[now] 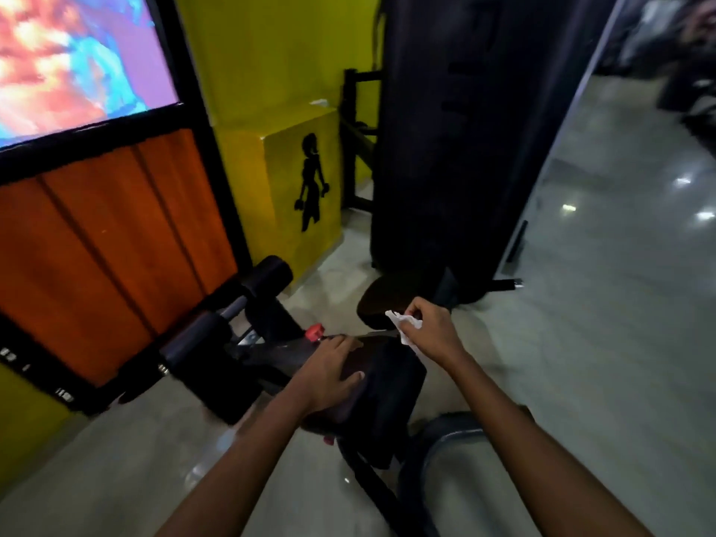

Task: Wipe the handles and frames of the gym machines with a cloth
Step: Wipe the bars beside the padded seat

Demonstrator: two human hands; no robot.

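Note:
A low black gym machine point(248, 358) stands in front of me, with a dark padded seat point(387, 389), round foam rollers point(267, 277) and a small red knob point(314, 332). My left hand point(329, 374) rests on the seat pad, fingers spread and lying flat, thumb along the pad's top. My right hand point(426, 327) hovers just above and to the right of the pad and pinches a small crumpled white cloth point(405, 327) between thumb and fingers. The cloth hangs close to the pad's far edge; whether it touches the pad I cannot tell.
A tall black weight-stack machine point(457, 149) stands ahead, with a round dark seat point(387, 300) and a bar end point(507, 284) at its base. A yellow box with a black figure point(306, 180) sits by the yellow wall. An orange panel point(108, 242) runs along the left. Glossy floor point(620, 304) spreads right.

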